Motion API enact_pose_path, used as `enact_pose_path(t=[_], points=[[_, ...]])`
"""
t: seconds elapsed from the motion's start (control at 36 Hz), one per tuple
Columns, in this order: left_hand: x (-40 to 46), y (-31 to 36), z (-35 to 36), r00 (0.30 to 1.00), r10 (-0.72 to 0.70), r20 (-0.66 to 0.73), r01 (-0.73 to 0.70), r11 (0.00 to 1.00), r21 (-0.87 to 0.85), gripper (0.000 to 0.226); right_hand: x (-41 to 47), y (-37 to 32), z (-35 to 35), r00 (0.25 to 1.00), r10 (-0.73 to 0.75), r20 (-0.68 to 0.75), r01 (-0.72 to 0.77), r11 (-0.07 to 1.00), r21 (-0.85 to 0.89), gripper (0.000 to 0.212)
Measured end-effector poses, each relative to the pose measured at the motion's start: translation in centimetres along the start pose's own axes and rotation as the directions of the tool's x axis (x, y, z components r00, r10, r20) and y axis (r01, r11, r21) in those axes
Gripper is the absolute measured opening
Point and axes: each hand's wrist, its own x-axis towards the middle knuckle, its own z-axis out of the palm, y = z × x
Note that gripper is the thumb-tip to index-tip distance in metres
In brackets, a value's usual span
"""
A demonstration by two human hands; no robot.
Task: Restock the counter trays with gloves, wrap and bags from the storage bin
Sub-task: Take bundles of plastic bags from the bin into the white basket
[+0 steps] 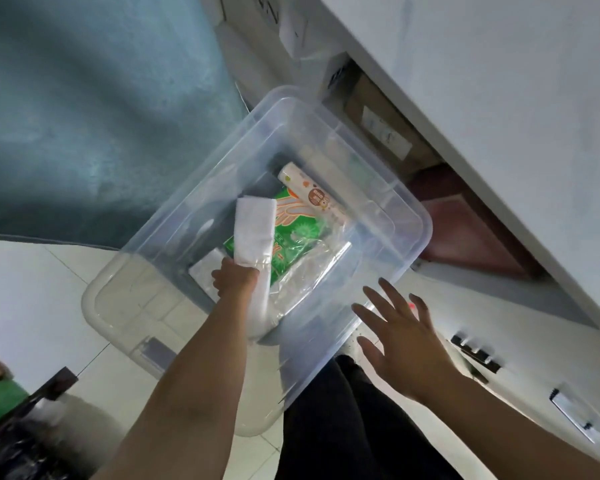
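A clear plastic storage bin (378, 188) sits on the pale tiled floor (32, 289), close beside a white counter (499, 98) with open shelves beneath. Inside the bin lie a green printed packet (291, 244), partly under a clear plastic sheet (312, 268), and a cream roll of wrap (312, 192) lying along the packet's far edge. The left hand (236, 277) reaches down into the bin and grips a folded white stack of bags (255, 233); the fingers curl round its lower end while the rest of the stack sticks out beyond them over the green packet. The right hand (402, 337) hovers above the bin's near rim, fingers spread wide and holding nothing.
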Motion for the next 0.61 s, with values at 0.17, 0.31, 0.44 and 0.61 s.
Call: enact_pose_path(t=[0.17,0.31,0.44,0.61], points=[[-0.6,-0.5,-2.4,0.977,0.202,0.069,-0.2,0.979,-0.043,0.032,0.3,-0.2,-0.8,0.993,0.035,0.112,-0.039,0.999,0.033,0.053],[-3.1,-0.5,-4.6,0.958,0.28,0.06,-0.279,0.96,-0.022,0.029,-0.2,-0.8,-2.9,0.99,0.063,0.13,-0.081,0.987,0.137,0.053],[-7.5,-1.1,-7.0,0.938,0.347,-0.017,-0.347,0.936,-0.055,0.023,-2.0,-1.7,-6.0,0.995,0.053,0.084,-0.079,0.939,0.335,0.049],[-15.6,-1.5,-10.6,0.9,0.431,-0.062,-0.432,0.867,-0.248,0.026,-5.7,-1.8,-11.0,0.999,0.024,0.029,-0.037,0.777,0.628,0.039]])
